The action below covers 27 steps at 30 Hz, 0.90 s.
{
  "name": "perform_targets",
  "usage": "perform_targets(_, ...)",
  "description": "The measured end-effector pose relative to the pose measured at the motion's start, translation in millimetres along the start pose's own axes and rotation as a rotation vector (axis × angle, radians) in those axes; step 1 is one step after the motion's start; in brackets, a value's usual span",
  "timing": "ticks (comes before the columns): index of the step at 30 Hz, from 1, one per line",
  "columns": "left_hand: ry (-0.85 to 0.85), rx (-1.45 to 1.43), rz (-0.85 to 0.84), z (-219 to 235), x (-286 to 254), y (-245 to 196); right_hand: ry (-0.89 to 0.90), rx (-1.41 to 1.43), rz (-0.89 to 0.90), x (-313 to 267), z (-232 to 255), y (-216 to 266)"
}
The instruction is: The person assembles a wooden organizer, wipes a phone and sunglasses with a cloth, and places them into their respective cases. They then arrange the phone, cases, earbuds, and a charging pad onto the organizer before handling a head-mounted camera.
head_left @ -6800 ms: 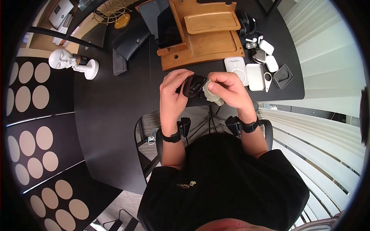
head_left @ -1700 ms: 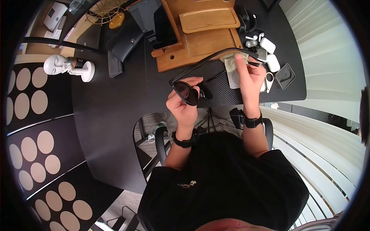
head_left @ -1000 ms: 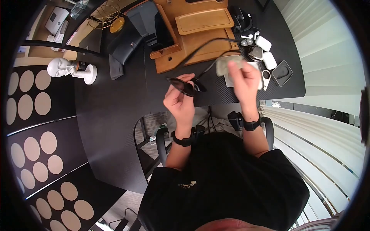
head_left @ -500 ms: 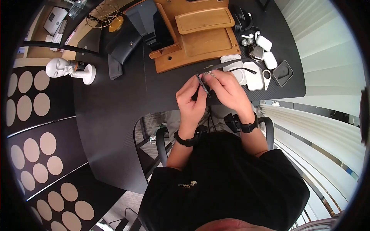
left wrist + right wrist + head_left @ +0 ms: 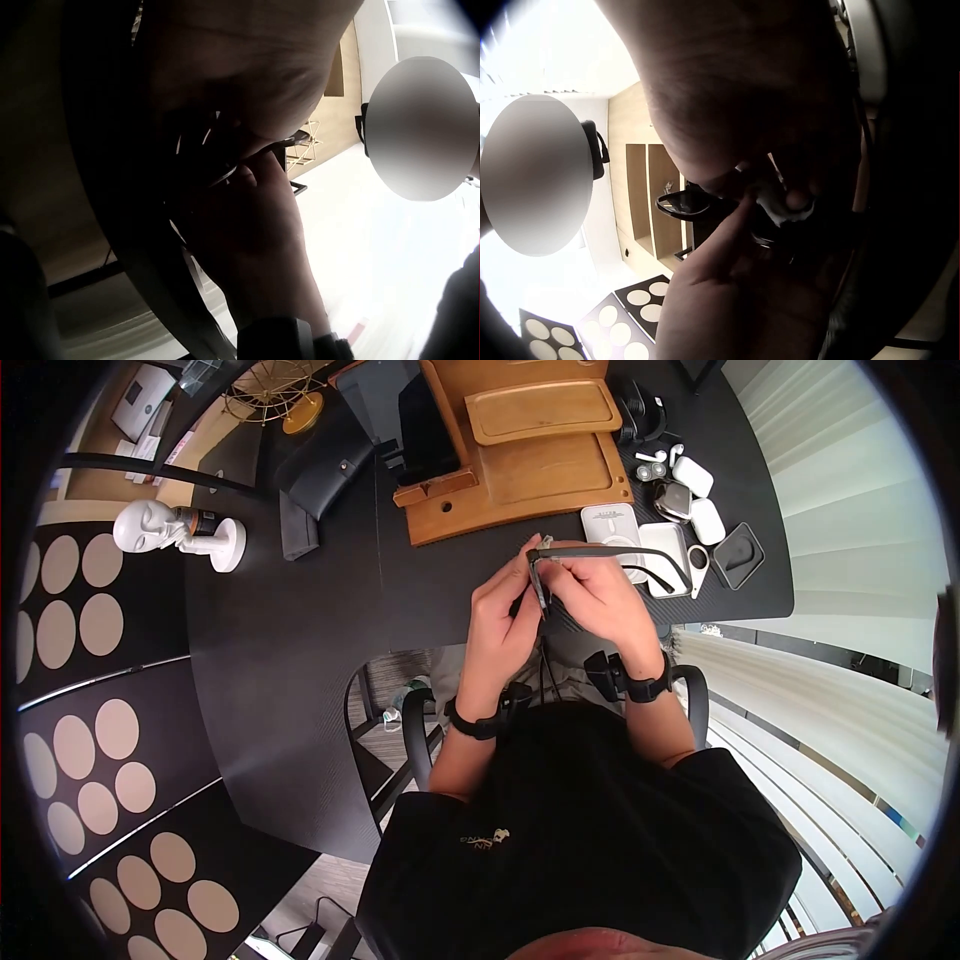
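Right hand (image 5: 600,595) has moved across to the left hand (image 5: 500,622) since a second ago; both grip sunglasses (image 5: 600,551), the right with pale cloth (image 5: 780,206), above the black counter (image 5: 290,630) near a wooden stand (image 5: 545,475).

The glasses (image 5: 620,551) look made of smooth plastic; the cloth (image 5: 781,210) is matt and wrinkled. The desk (image 5: 290,650) is matt, while the far stand (image 5: 550,480) is of smooth, slightly glossy wood.

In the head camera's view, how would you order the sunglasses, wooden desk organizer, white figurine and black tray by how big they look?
1. Wooden desk organizer
2. White figurine
3. Black tray
Unsure: sunglasses, partly hidden and held nearer the camera.
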<state>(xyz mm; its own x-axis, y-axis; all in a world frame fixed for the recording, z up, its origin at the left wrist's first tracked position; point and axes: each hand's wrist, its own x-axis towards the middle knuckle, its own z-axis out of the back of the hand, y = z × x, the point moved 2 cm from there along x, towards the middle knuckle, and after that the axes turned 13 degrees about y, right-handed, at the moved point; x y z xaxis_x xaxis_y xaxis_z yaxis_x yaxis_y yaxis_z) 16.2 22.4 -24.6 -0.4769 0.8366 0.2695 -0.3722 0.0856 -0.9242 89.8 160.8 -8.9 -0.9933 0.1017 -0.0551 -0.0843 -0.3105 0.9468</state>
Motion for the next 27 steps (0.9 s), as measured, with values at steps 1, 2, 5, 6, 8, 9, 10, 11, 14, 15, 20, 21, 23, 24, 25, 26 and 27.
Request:
perform_targets(1,-0.001,0.000,-0.001,1,0,-2,-0.017,0.040,0.045,0,-2,0)
perform_targets(2,0.020,0.006,-0.003,3,2,-6,-0.034,0.081,0.090,-1,-3,1)
perform_targets(5,0.062,0.057,-0.031,5,2,-7,-0.020,0.040,0.216,0,1,6)
perform_targets(6,0.084,0.099,-0.055,5,2,-7,-0.020,0.039,0.218,-1,2,9)
perform_targets(8,0.099,0.050,0.051,5,0,-15,-0.006,0.095,0.198,-3,3,14)
perform_targets(9,0.115,-0.002,0.157,5,0,-17,-0.006,0.093,0.200,-4,3,13)
perform_targets(10,0.115,-0.001,0.155,3,0,-15,-0.024,0.106,0.203,-4,1,11)
perform_targets(11,0.089,0.031,0.073,2,0,-13,-0.042,0.119,0.205,-5,0,9)
perform_targets(14,0.094,0.047,0.039,2,1,-22,-0.076,0.113,0.289,-4,-1,2)
perform_targets(15,0.125,0.030,0.090,1,1,-27,-0.078,0.112,0.290,-5,-1,2)
perform_targets(20,0.164,0.095,0.086,0,1,-32,-0.081,0.170,0.126,-10,1,6)
perform_targets(21,0.173,0.127,0.063,0,1,-31,-0.081,0.170,0.127,-10,1,6)
perform_targets(23,0.187,0.148,0.062,1,1,-31,-0.086,0.184,0.146,-9,1,5)
perform_targets(24,0.201,0.168,0.061,2,0,-31,-0.086,0.185,0.146,-9,0,3)
perform_targets(25,0.201,0.168,0.061,3,0,-29,-0.109,0.179,0.149,-8,-2,0)
perform_targets(26,0.214,0.180,0.067,3,0,-27,-0.132,0.173,0.151,-7,-2,-2)
perform_targets(27,0.228,0.191,0.072,4,0,-26,-0.132,0.173,0.150,-6,-1,-2)
